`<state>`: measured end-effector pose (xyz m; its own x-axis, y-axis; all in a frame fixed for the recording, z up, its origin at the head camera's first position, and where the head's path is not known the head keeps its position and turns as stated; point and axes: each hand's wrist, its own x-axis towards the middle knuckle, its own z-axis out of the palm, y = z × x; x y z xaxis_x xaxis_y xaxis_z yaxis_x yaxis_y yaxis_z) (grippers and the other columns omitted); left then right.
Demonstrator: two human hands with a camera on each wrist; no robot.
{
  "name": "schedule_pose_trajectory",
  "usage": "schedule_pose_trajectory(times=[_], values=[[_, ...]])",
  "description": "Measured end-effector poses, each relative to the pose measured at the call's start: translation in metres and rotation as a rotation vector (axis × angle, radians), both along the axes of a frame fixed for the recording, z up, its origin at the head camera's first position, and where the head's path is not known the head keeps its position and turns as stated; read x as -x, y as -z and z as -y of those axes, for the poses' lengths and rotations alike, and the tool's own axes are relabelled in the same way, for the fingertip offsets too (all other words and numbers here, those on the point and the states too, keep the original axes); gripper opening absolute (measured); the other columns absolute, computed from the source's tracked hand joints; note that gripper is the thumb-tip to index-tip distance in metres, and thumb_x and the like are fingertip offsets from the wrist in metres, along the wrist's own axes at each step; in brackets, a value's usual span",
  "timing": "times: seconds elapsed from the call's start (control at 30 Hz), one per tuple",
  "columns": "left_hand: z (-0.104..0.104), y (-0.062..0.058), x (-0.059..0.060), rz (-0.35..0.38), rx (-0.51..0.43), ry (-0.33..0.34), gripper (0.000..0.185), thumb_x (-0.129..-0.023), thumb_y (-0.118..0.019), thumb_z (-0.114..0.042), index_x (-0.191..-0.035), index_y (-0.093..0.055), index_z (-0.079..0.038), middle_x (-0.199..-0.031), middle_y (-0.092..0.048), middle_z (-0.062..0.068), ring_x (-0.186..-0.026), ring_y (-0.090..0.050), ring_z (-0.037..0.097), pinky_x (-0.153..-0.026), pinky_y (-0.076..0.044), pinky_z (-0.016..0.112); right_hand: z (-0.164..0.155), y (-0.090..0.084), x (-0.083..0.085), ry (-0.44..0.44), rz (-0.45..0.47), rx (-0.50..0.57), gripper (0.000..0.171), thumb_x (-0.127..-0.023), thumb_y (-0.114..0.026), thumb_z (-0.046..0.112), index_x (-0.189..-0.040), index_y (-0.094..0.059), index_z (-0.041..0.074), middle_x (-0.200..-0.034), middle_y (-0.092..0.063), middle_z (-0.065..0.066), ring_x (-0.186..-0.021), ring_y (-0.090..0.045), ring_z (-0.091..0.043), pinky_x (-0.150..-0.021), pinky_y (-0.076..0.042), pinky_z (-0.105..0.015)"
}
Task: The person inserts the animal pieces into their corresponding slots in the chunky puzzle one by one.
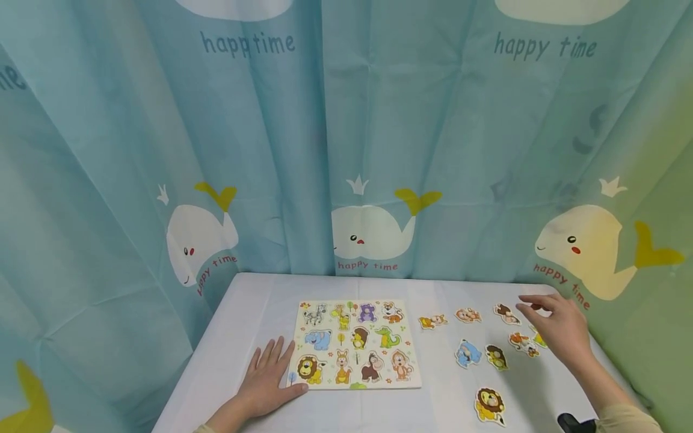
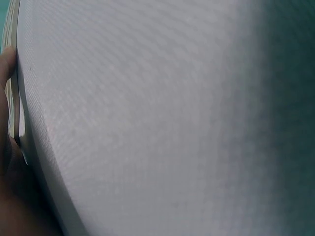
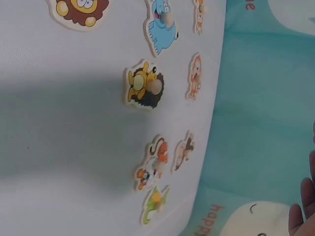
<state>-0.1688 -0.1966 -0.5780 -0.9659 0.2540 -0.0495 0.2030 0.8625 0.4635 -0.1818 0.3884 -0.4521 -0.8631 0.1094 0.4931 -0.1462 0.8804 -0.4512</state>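
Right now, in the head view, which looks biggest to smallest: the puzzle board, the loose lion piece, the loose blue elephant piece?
1. Puzzle board, by far the largest.
2. Lion piece.
3. Blue elephant piece.
The lion lies nearer the camera, so that gap is unsure.

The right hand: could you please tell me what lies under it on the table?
The right hand hovers over loose animal pieces on the white table. A yellow-green piece shows partly beside it; anything else under the palm is hidden.
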Motion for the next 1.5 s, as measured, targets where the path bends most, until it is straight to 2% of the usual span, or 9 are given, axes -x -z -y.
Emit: schedule_pose_trajectory(times=[0.2,0.47,0.73,0.87,1.07,1.27,1.5], values=[[-0.001,-0.001,0.001,0.002,-0.013,-0.004,0.105,-0.084,-0.063,-0.074,-0.159,-0.035,-0.006,-0.167,-0.021,0.021,-0.154,-0.01,0.044,-0.122,0.001,0.062,-0.009,0.008,0.0,0.022,0.014,-0.01,0.025,-0.096,-0.074,0.021,-0.112,-0.077,0.002,-0.091,-0.066,-0.011,-0.081,-0.049,-0.023,-0.069,-0.031,-0.038],[-0.001,-0.007,-0.002,0.053,-0.003,-0.002,0.106,-0.084,-0.064,-0.073,-0.159,-0.035,-0.006,-0.167,-0.021,0.022,-0.154,-0.01,0.044,-0.122,0.0,0.063,-0.021,0.025,0.0,0.07,0.098,-0.012,0.031,-0.097,-0.073,0.027,-0.112,-0.077,0.001,-0.091,-0.068,-0.011,-0.082,-0.055,-0.028,-0.065,-0.032,-0.041],[0.0,0.003,0.0,0.032,-0.006,-0.007,0.107,-0.083,-0.062,-0.077,-0.159,-0.035,-0.007,-0.167,-0.022,0.02,-0.154,-0.011,0.043,-0.122,0.001,0.063,-0.035,0.045,0.001,0.13,0.236,-0.005,0.037,-0.098,-0.07,0.031,-0.114,-0.075,-0.001,-0.088,-0.066,-0.007,-0.078,-0.052,-0.023,-0.062,-0.035,-0.035],[0.0,0.003,-0.001,0.021,-0.012,-0.001,0.107,-0.083,-0.061,-0.077,-0.16,-0.034,-0.006,-0.167,-0.022,0.022,-0.154,-0.01,0.044,-0.121,0.002,0.063,-0.041,0.053,0.001,0.165,0.295,0.003,0.039,-0.098,-0.069,0.032,-0.115,-0.074,-0.002,-0.089,-0.068,-0.009,-0.081,-0.054,-0.027,-0.065,-0.035,-0.039],[-0.001,0.003,0.0,0.023,-0.005,-0.01,0.106,-0.083,-0.061,-0.077,-0.16,-0.035,-0.008,-0.167,-0.022,0.02,-0.154,-0.01,0.043,-0.122,0.001,0.062,-0.049,0.065,-0.001,0.214,0.391,0.028,0.042,-0.099,-0.066,0.036,-0.117,-0.073,-0.001,-0.108,-0.071,-0.024,-0.095,-0.058,-0.044,-0.069,-0.041,-0.051],[-0.002,0.003,0.003,0.018,-0.007,-0.012,0.106,-0.083,-0.061,-0.077,-0.159,-0.035,-0.007,-0.167,-0.021,0.02,-0.154,-0.01,0.043,-0.122,0.001,0.062,-0.054,0.073,0.001,0.259,0.47,0.066,0.046,-0.099,-0.065,0.039,-0.12,-0.071,-0.001,-0.127,-0.062,-0.033,-0.102,-0.053,-0.054,-0.075,-0.038,-0.062],[-0.001,0.002,0.001,0.025,-0.034,0.003,0.109,-0.083,-0.063,-0.077,-0.159,-0.035,-0.004,-0.166,-0.022,0.024,-0.154,-0.01,0.045,-0.121,0.003,0.064,-0.056,0.084,-0.001,0.255,0.53,0.075,0.047,-0.098,-0.065,0.04,-0.121,-0.071,0.0,-0.129,-0.06,-0.035,-0.102,-0.052,-0.057,-0.077,-0.036,-0.064]])
